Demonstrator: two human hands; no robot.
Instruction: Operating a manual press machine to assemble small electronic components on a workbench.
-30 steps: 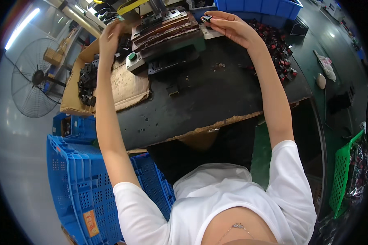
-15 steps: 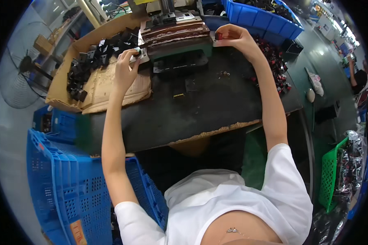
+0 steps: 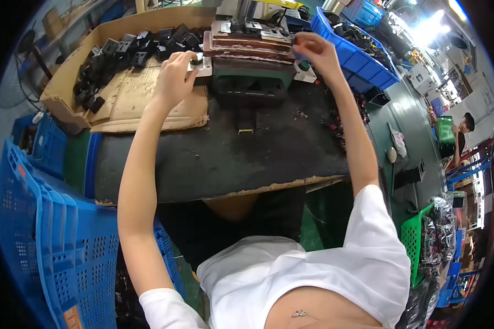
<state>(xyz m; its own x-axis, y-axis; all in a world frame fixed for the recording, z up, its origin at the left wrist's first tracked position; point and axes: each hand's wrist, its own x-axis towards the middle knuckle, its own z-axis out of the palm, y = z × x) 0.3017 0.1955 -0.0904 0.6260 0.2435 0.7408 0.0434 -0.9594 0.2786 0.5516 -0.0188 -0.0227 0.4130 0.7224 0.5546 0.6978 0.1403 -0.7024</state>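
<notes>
My left hand (image 3: 174,79) is at a white button box (image 3: 204,67) with a dark round button, left of the press. Its fingers rest loosely over the box's edge, with the thumb apart. My right hand (image 3: 319,52) hangs above a second white button box (image 3: 304,72), whose green button shows below the fingers. Those fingers are curled together; something reddish shows between them, too blurred to name. Between my hands stands the press (image 3: 251,46), with brown layered plates over a green base. A dark slotted block (image 3: 250,90) sits at its front.
A cardboard tray (image 3: 142,107) with black plastic parts (image 3: 140,49) lies left. Red and black small parts (image 3: 340,123) lie under my right forearm. A blue bin (image 3: 351,49) stands behind. Blue crates (image 3: 77,241) are at my left, a green basket (image 3: 411,236) at my right. Another person sits far right.
My right hand has lifted off its button box, uncovering the green button. My left hand stays by its box. The whole view has shifted, showing more of the room at right.
</notes>
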